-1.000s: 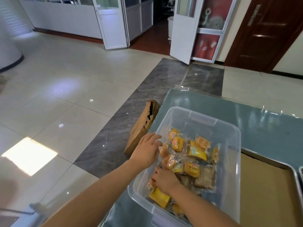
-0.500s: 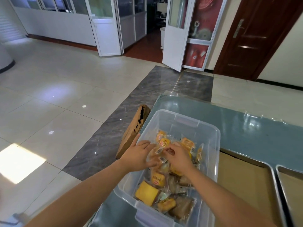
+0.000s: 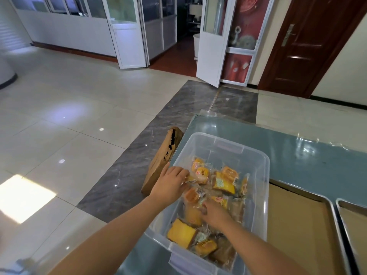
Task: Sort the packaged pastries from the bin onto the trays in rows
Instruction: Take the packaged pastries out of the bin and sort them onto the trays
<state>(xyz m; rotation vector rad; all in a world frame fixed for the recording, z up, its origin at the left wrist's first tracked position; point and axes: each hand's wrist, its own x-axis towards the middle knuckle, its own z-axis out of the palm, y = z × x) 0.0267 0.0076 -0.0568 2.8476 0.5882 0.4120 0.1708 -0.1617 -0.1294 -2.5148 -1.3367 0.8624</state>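
— Where are the packaged pastries [image 3: 213, 197]?

— All of them lie loose in the clear plastic bin [image 3: 258, 187], which sits on the blue-grey counter [image 3: 297, 155] at its left end. Most wrappers show yellow or orange cakes; a few near the right wall of the bin look brown.

— And the hands?

— Both are inside the bin. The left hand [image 3: 170, 184] reaches in over the left wall, its fingers bent over a round orange pastry with a red label [image 3: 201, 173] in the far left part of the pile. The fingertips touch the wrapper; whether they pinch it I cannot tell.

— The right one?

— The right hand [image 3: 213, 214] lies lower, near the middle of the bin, palm down, fingers curled onto an orange pastry [image 3: 193, 215] just to its left. The fingertips are hidden among the wrappers, so the grip itself is unclear.

— What lies nearest the camera in the bin?

— A yellow square sponge slice [image 3: 181, 233] in the near left corner, and beside it another orange packet [image 3: 205, 247].

— The trays?

— Two metal trays lined with brown paper stand on the counter right of the bin: one [image 3: 297, 225] just beside it, the second [image 3: 353, 221] at the right edge of view. Neither shows a pastry on it.

— Anything else close by?

— A brown paper package [image 3: 160, 163] leans against the counter's left side, down on the dark stone strip of the floor [image 3: 119, 175].
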